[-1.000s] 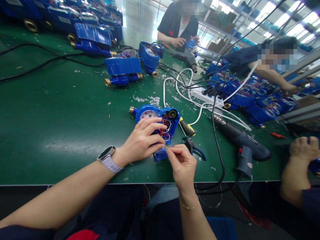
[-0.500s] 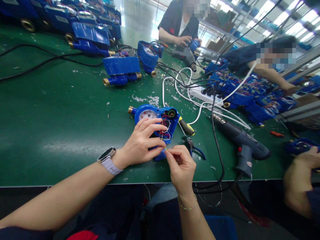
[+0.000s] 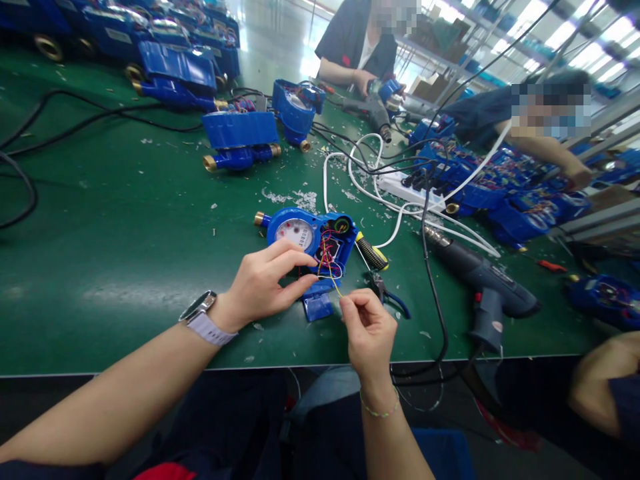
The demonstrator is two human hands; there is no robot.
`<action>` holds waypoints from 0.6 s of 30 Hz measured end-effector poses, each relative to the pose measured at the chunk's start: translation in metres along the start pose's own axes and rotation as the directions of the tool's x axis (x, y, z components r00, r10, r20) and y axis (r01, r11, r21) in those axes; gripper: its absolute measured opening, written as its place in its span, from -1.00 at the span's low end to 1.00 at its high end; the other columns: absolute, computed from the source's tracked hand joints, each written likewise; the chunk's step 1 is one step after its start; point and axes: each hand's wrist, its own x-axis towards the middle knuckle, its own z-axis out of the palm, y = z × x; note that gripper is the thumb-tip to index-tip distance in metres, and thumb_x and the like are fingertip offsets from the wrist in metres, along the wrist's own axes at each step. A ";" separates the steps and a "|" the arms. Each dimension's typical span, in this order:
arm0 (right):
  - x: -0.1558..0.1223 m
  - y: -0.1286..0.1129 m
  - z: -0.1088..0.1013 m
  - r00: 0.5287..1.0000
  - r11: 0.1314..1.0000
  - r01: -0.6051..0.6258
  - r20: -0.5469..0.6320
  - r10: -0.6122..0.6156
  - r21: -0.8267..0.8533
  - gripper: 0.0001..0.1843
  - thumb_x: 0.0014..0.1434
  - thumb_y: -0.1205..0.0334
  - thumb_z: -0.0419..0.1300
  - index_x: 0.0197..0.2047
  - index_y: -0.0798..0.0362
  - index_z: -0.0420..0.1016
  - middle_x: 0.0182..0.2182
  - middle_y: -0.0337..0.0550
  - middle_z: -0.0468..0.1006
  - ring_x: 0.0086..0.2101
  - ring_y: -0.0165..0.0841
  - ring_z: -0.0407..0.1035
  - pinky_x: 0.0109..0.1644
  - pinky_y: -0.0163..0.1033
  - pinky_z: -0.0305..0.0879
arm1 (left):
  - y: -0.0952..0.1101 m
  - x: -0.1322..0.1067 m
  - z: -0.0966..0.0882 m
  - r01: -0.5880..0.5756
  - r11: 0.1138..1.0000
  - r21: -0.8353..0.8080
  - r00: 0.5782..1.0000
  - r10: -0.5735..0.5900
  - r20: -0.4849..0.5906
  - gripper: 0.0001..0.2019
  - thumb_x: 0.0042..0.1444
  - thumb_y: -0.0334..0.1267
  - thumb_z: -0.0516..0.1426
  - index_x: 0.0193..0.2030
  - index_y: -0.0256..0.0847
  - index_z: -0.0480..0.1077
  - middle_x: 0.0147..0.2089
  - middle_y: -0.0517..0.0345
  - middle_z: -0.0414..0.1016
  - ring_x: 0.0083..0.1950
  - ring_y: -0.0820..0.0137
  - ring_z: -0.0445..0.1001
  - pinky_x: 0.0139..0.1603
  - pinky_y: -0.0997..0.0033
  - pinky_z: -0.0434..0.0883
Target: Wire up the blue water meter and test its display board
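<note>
A blue water meter [image 3: 306,237] with a white dial and an open compartment of coloured wires [image 3: 329,259] lies on the green table [image 3: 120,240]. My left hand [image 3: 265,283] pinches the wires at the meter's near side, fingers closed. My right hand [image 3: 367,330] is closed on the end of a thin yellow wire [image 3: 336,287] that runs up into the compartment. A watch sits on my left wrist.
A yellow-black screwdriver [image 3: 373,253] and blue-handled cutters [image 3: 390,297] lie right of the meter. A grey heat gun [image 3: 480,283], a white power strip [image 3: 407,190] and cables lie further right. More blue meters [image 3: 240,137] stand behind. Other people work at the far and right sides.
My left hand has slid back off the meter's top and now pinches the wires at its near side. My right hand has drawn the yellow wire slightly outward. The co-worker's hand at right has dropped lower.
</note>
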 end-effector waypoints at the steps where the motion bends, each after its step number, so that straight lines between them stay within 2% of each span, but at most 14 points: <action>1: 0.002 -0.001 -0.001 1.000 1.000 0.022 0.014 -0.022 -0.022 -0.76 0.27 0.22 0.16 -0.43 0.07 0.43 -0.46 -0.23 0.37 -0.44 -0.41 0.29 -0.41 -0.31 0.20 | 0.000 0.000 0.000 -0.009 1.000 -0.002 1.000 0.009 0.027 -0.85 0.15 -0.27 0.21 -0.15 -0.25 0.45 -0.22 0.09 0.52 -0.21 0.41 0.52 -0.26 0.46 0.49; 5: 0.009 -0.003 -0.002 0.990 0.985 0.141 0.038 -0.137 -0.097 -0.68 0.36 0.23 0.02 -0.37 0.07 0.50 -0.44 -0.19 0.41 -0.40 -0.38 0.34 -0.33 -0.27 0.26 | 0.003 -0.002 0.005 -0.007 0.999 0.044 0.993 0.002 0.115 -0.80 0.18 -0.18 0.18 -0.16 -0.27 0.46 -0.19 0.05 0.56 -0.22 0.38 0.56 -0.25 0.44 0.50; 8: 0.016 -0.003 0.001 0.982 0.962 0.191 0.034 -0.188 -0.197 -0.87 0.28 0.27 0.14 -0.18 0.06 0.51 -0.29 -0.16 0.41 -0.39 -0.41 0.33 -0.37 -0.29 0.29 | 0.004 -0.003 0.008 0.024 0.997 0.069 0.988 -0.034 0.149 -0.79 0.19 -0.16 0.17 -0.14 -0.26 0.46 -0.18 0.05 0.57 -0.22 0.36 0.57 -0.25 0.42 0.49; 10: 0.020 -0.003 0.004 0.975 0.938 0.220 0.046 -0.216 -0.266 -0.84 0.24 0.35 0.17 -0.10 0.05 0.49 -0.24 -0.18 0.38 -0.46 -0.48 0.27 -0.41 -0.32 0.28 | 0.005 -0.003 0.010 0.050 0.997 0.063 0.984 -0.060 0.167 -0.81 0.21 -0.20 0.16 -0.12 -0.25 0.46 -0.16 0.05 0.57 -0.20 0.35 0.57 -0.24 0.42 0.48; 13: 0.024 -0.001 0.008 0.963 0.908 0.268 0.073 -0.259 -0.321 -0.80 0.22 0.43 0.15 -0.11 0.05 0.49 -0.26 -0.20 0.35 -0.50 -0.52 0.23 -0.40 -0.32 0.28 | 0.005 -0.003 0.012 0.090 0.996 0.017 0.980 -0.092 0.177 -0.86 0.22 -0.28 0.13 -0.15 -0.23 0.47 -0.17 0.05 0.55 -0.20 0.37 0.55 -0.22 0.42 0.47; 18: 0.027 0.000 0.008 0.962 0.916 0.274 0.061 -0.268 -0.295 -0.83 0.24 0.42 0.12 -0.18 0.02 0.49 -0.25 -0.17 0.37 -0.38 -0.44 0.31 -0.40 -0.33 0.31 | 0.009 -0.001 0.012 0.198 0.964 -0.176 0.969 -0.166 0.184 -0.91 0.20 -0.37 0.11 -0.28 -0.27 0.45 -0.25 0.08 0.53 -0.24 0.42 0.49 -0.20 0.44 0.42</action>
